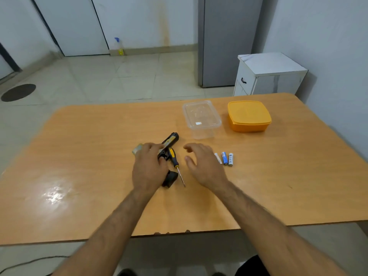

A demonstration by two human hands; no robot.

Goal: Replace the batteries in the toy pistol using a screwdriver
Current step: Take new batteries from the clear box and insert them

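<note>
Pistol [169,143] on wooden table [89,156], seemingly.

Table [79,156]: wood-grain laminate, smooth, glossy glare patch. Toy pistol [170,140]: black plastic. Screwdriver [175,163]: plastic handle, thin metal shaft. Clear container [201,118]: transparent glossy plastic. Orange box [249,116]: matt plastic.

Pale walls [139,18] are enclosing a tiled floor [111,76]. A white cabinet [268,74] is standing beyond the orange worktop [89,156], beside a grey refrigerator [225,40].
</note>
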